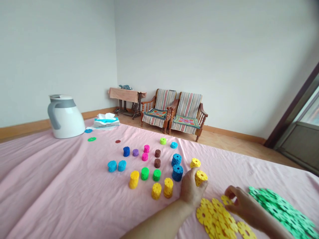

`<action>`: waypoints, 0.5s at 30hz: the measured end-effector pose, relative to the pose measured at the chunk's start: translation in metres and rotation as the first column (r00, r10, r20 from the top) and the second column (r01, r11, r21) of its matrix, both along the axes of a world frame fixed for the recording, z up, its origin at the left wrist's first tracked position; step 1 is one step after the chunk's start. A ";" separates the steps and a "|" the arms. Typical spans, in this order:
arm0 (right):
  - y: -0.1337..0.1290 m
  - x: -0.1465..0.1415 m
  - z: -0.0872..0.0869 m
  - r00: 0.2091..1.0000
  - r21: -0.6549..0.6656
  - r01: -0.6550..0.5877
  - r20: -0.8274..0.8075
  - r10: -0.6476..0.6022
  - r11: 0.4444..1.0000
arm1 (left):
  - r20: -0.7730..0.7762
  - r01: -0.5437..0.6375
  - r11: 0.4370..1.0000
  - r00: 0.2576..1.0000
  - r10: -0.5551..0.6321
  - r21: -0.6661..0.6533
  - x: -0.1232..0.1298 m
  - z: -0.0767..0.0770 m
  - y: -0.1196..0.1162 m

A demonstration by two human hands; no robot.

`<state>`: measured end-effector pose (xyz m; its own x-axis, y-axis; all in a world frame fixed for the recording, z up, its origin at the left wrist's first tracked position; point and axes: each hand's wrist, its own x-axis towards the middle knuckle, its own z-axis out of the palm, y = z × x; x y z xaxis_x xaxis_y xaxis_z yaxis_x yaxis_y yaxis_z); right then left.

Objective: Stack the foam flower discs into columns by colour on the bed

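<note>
Around a yellow foam-disc stack, left hand curled, wrapped snugly on its side; right hand pinching a single yellow disc at the rim, a steady, level hold, above the loose yellow pile. On the pink sheet: four yellow stacks, three dark blue, three light blue, two green, two magenta, two brown, one purple, one lime.

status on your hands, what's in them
Left hand gripping yellow foam disc stack. Right hand pinching yellow disc at yellow pile. Green disc pile alongside.
</note>
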<state>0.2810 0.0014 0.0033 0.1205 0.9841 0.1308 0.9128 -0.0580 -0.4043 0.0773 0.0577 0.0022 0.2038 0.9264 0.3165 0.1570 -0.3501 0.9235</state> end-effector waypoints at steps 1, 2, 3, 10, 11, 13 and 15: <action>0.001 0.001 0.000 1.000 -0.006 0.005 -0.003 -0.005 1.000 | -0.002 -0.001 1.000 1.000 0.001 0.003 0.000 -0.001 0.000; 0.002 0.002 0.001 1.000 -0.008 0.009 -0.012 -0.009 1.000 | -0.003 -0.002 1.000 1.000 0.002 0.006 0.001 -0.001 0.001; 0.003 0.002 0.002 1.000 -0.008 0.009 -0.027 -0.009 1.000 | -0.005 -0.004 1.000 1.000 0.004 0.009 0.001 -0.002 0.001; 0.018 -0.024 0.029 0.848 0.070 0.056 -0.529 -0.010 0.996 | 0.001 -0.020 1.000 1.000 0.020 -0.009 0.001 -0.003 0.000; 0.021 -0.032 0.034 0.803 0.085 0.075 -0.596 -0.009 0.994 | 0.000 -0.016 1.000 1.000 0.016 -0.013 0.001 -0.002 0.000; 0.028 -0.047 0.043 0.735 0.097 0.111 -0.678 -0.016 0.989 | 0.000 0.004 1.000 1.000 -0.004 -0.015 0.000 0.000 -0.001; 0.035 -0.059 0.050 0.703 0.082 0.107 -0.711 -0.017 0.991 | 0.007 0.023 1.000 1.000 -0.023 -0.002 -0.002 0.003 -0.001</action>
